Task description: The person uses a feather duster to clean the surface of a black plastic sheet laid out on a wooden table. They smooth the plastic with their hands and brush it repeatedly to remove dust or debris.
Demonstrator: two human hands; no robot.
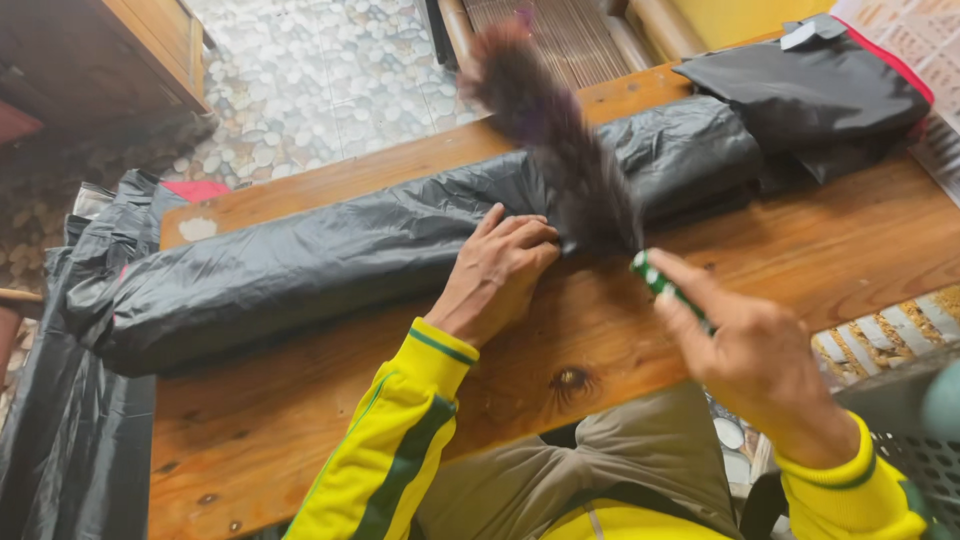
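Note:
A long roll of black plastic sheeting lies across a wooden table. My left hand rests on the near edge of the roll, with the fingers curled against the plastic. My right hand grips the green handle of a dark feather duster. The duster's blurred plume stretches up and left over the roll. Both arms wear yellow sleeves with green stripes.
Folded black plastic with a red edge sits at the table's far right. More black plastic hangs off the left end. A pebble floor and dark wooden furniture lie beyond. A grey basket stands at the lower right.

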